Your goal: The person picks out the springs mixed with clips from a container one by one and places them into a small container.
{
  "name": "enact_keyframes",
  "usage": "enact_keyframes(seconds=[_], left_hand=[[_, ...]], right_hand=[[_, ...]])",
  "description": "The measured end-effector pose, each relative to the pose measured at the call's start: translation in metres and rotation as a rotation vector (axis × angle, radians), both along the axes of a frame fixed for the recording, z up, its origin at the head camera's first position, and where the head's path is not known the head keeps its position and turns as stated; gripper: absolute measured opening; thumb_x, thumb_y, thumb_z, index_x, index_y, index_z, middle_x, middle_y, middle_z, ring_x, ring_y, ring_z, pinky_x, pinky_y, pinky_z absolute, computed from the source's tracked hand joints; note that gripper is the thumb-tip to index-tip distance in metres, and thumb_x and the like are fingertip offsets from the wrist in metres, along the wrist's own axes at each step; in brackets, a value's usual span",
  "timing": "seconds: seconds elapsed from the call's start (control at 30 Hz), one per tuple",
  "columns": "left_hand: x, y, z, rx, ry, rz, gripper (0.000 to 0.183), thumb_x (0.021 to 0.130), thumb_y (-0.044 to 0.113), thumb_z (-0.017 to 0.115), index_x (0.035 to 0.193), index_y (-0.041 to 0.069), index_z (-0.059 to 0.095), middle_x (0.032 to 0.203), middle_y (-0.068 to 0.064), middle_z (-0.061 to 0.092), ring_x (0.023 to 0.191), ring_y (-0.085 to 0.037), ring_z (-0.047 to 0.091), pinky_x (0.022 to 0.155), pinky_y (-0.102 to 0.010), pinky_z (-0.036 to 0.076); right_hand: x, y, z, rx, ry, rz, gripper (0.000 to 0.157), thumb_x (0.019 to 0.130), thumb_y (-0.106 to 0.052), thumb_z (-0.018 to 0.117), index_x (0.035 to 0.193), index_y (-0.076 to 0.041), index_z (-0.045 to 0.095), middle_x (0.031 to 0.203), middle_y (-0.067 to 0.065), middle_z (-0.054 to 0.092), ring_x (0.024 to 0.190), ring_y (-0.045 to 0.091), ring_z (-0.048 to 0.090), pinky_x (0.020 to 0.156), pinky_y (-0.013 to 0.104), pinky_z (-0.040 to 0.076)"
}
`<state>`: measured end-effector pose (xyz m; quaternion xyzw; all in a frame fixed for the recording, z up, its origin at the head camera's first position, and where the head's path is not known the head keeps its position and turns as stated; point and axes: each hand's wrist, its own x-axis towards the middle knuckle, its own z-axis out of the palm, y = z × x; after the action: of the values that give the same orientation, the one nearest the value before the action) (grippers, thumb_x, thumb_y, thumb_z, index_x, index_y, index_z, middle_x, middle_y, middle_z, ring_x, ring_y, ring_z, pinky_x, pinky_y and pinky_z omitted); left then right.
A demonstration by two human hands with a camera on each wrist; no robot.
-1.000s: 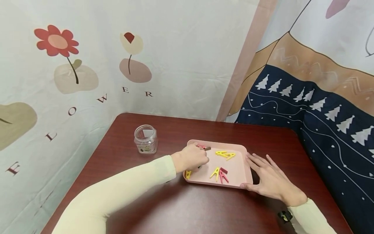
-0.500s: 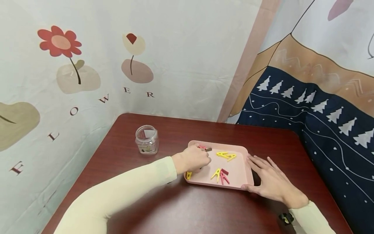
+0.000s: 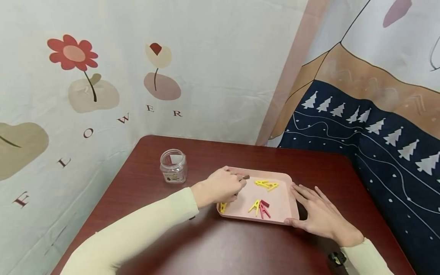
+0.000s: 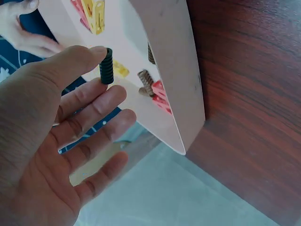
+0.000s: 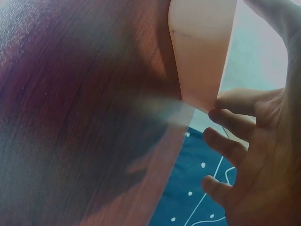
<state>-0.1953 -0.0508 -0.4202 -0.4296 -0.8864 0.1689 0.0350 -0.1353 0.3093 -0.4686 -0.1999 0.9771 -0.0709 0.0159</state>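
My left hand (image 3: 225, 186) is over the left part of the pink tray (image 3: 278, 214). Between its thumb and index finger it pinches a small dark green coil, like a spring (image 4: 106, 67), while the other fingers stay spread. Yellow clothespins (image 3: 262, 183) lie toward the back of the tray. Nearer the front are a yellow clothespin (image 3: 254, 206), a red clothespin (image 3: 264, 211) and a dark red coil (image 3: 264, 203). Brown coils (image 4: 146, 80) and pink clothespins (image 4: 161, 97) lie near the tray wall. My right hand (image 3: 321, 212) rests its extended fingers against the tray's right rim.
A clear jar (image 3: 173, 166) without a lid stands on the dark red table (image 3: 206, 248), left of the tray. Another yellow clothespin (image 3: 222, 207) lies in the tray's front left corner. Printed cloth (image 3: 213, 68) hangs behind the table.
My left hand has shifted slightly left and lifted, and the dark coil now shows beneath its fingertips in the head view. My right hand keeps its place on the rim.
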Motion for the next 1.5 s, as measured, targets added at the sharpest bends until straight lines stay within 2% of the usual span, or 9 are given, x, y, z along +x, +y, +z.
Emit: enact_keyframes(seconds=[0.07,0.2,0.37,0.53,0.77,0.9,1.2,1.5], left_hand=[[0.001,-0.005,0.003,0.030,0.007,0.007,0.045,0.107,0.048,0.082,0.144,0.023,0.076,0.141,0.006,0.082,0.127,-0.017,0.080,0.103,-0.040,0.059],[0.001,-0.019,0.005,0.100,0.062,-0.002,0.043,0.105,0.050,0.084,0.136,0.022,0.075,0.126,0.007,0.084,0.117,-0.019,0.080,0.094,-0.039,0.058],[0.000,-0.035,0.006,0.193,0.125,0.007,0.036,0.102,0.048,0.087,0.122,0.021,0.074,0.117,0.005,0.080,0.109,-0.020,0.078,0.095,-0.041,0.057],[0.000,-0.048,0.006,0.296,0.170,0.037,0.038,0.101,0.048,0.090,0.121,0.020,0.075,0.115,0.004,0.078,0.109,-0.022,0.077,0.099,-0.042,0.059],[-0.001,-0.067,0.008,0.404,0.224,0.079,0.035,0.099,0.045,0.092,0.116,0.021,0.073,0.108,0.004,0.077,0.105,-0.023,0.076,0.098,-0.043,0.060],[-0.001,-0.078,0.008,0.443,0.234,0.098,0.034,0.098,0.042,0.093,0.116,0.020,0.074,0.110,0.003,0.077,0.105,-0.024,0.077,0.098,-0.045,0.060],[-0.003,-0.101,0.005,0.584,0.233,0.102,0.030,0.097,0.033,0.094,0.115,0.016,0.076,0.111,0.000,0.078,0.101,-0.026,0.075,0.101,-0.049,0.061],[-0.005,-0.123,0.004,0.669,0.235,0.179,0.033,0.098,0.033,0.094,0.119,0.014,0.077,0.115,-0.004,0.080,0.107,-0.031,0.078,0.107,-0.057,0.062]], right_hand=[[0.001,0.000,0.000,-0.002,-0.008,-0.005,0.116,0.089,-0.085,0.081,0.173,-0.010,0.056,0.180,0.016,0.055,0.166,0.043,0.053,0.138,0.080,0.030],[0.002,0.000,-0.001,-0.009,-0.009,-0.003,0.115,0.089,-0.085,0.081,0.173,-0.010,0.056,0.181,0.016,0.055,0.166,0.043,0.053,0.138,0.080,0.029],[0.002,0.000,-0.002,-0.023,0.006,0.001,0.115,0.089,-0.086,0.080,0.173,-0.011,0.057,0.180,0.015,0.055,0.164,0.042,0.055,0.137,0.081,0.031],[0.001,0.004,-0.009,-0.063,0.062,0.015,0.112,0.089,-0.084,0.082,0.172,-0.012,0.059,0.178,0.014,0.058,0.160,0.041,0.057,0.136,0.081,0.031],[0.001,0.002,-0.002,-0.029,0.011,0.000,0.116,0.089,-0.086,0.081,0.173,-0.010,0.056,0.181,0.015,0.054,0.164,0.041,0.054,0.137,0.081,0.030],[-0.001,0.003,-0.001,-0.006,-0.004,-0.014,0.115,0.089,-0.084,0.082,0.173,-0.010,0.055,0.182,0.015,0.053,0.165,0.041,0.053,0.138,0.080,0.030],[-0.001,0.006,-0.007,-0.029,-0.006,-0.013,0.114,0.090,-0.082,0.082,0.173,-0.008,0.055,0.182,0.015,0.053,0.165,0.042,0.053,0.137,0.081,0.029],[-0.001,0.005,-0.007,-0.031,-0.004,-0.012,0.115,0.090,-0.084,0.081,0.174,-0.009,0.054,0.182,0.015,0.053,0.164,0.042,0.054,0.137,0.081,0.030]])
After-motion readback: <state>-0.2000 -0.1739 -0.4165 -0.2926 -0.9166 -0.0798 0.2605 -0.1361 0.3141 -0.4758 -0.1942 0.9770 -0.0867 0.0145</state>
